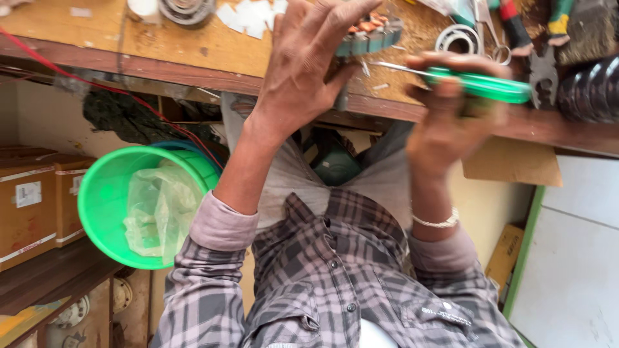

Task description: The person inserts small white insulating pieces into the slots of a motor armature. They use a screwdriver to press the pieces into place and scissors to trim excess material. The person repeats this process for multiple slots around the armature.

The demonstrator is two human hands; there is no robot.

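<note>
Left hand (303,71) is gripping a round motor stator (371,33) with copper windings, fingers (335,26) clamped over its rim, holding it at the wooden counter (193,45) edge. Right hand (445,122) is wrapping fingers tight around a green-handled screwdriver (480,84), metal shaft pointing left toward the stator, tip just beside it. Pliers (516,29) and a metal ring (459,37) are lying on the counter behind. Green bucket (103,200) with a plastic bag is sitting below left.
</note>
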